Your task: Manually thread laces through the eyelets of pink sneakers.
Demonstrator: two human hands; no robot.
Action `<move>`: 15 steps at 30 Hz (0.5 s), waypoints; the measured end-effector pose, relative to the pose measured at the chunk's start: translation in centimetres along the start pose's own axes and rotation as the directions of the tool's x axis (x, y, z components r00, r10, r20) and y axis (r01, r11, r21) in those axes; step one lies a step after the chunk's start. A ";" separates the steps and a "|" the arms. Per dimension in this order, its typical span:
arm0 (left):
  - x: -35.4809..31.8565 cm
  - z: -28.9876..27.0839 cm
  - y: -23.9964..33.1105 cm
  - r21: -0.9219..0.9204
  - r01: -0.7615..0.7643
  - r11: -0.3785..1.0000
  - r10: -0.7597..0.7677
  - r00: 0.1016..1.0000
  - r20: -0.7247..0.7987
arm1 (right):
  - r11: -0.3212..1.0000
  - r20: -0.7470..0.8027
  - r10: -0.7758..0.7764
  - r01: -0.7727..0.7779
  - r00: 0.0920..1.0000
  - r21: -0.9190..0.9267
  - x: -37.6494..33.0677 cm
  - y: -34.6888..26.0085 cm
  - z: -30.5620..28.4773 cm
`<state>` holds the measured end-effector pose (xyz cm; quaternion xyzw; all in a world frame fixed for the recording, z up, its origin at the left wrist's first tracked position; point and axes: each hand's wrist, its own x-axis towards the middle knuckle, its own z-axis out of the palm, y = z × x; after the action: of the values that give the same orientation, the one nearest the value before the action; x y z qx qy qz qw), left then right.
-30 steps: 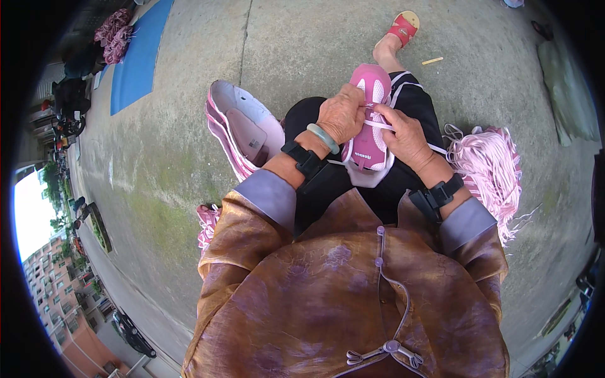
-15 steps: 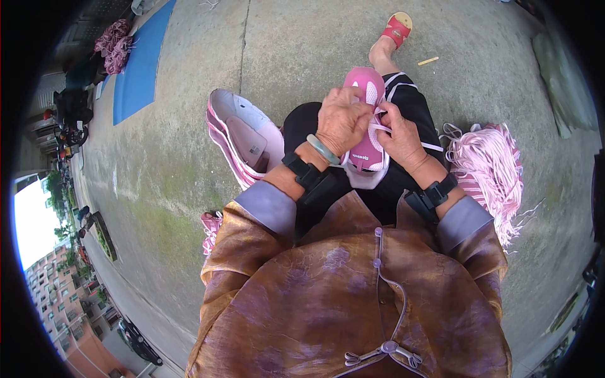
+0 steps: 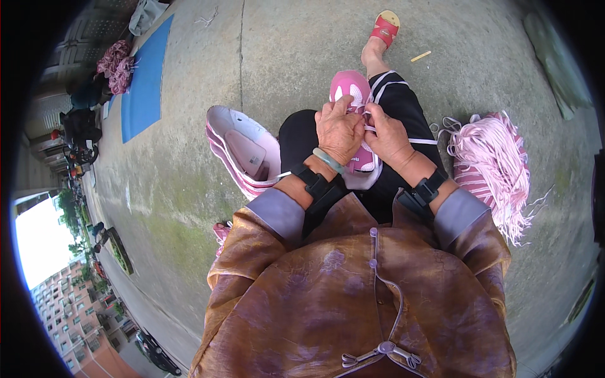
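A pink and white shoe upper (image 3: 349, 83) lies across my lap with its toe pointing away from me. My left hand (image 3: 340, 131) rests over its left side, fingers curled and gripping it, thumb near the lacing. On its right side my right hand (image 3: 387, 133) is closed in a pinch on a white shoelace (image 3: 370, 128) at the eyelets. Both hands hide much of the shoe's middle; its heel end shows beneath them.
An oval pink-edged piece with white lining (image 3: 230, 120) stands left of my knee. To the right is a bundle of pale pink laces (image 3: 488, 151) over striped pink material. A blue mat (image 3: 146, 88), pink bundles (image 3: 116, 66) and a yellow strip (image 3: 421, 56) lie on the concrete floor.
The shoe upper has shifted slightly left and away with my hands. My left hand now covers more of its middle, and my right hand keeps its pinch near the eyelets.
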<state>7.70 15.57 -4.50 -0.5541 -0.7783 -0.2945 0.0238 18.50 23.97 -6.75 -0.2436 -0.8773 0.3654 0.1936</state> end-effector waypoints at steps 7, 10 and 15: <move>0.4 -0.2 0.5 0.063 0.085 0.994 -0.087 0.996 0.036 | 0.998 0.004 -0.004 0.004 1.000 -0.060 -0.1 -0.2 -0.2; 0.7 -0.6 0.8 0.118 0.047 0.992 -0.060 0.993 0.105 | 0.998 -0.048 -0.041 0.039 0.998 -0.042 -0.2 -0.3 0.0; 0.7 -0.2 0.9 0.172 0.012 0.985 -0.028 0.995 0.091 | 0.997 -0.041 -0.007 0.003 0.999 -0.082 -0.3 -0.8 -0.3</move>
<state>8.12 16.29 -3.74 -0.5551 -0.8066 -0.2005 0.0321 18.69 23.52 -6.01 -0.2566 -0.8879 0.3236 0.2026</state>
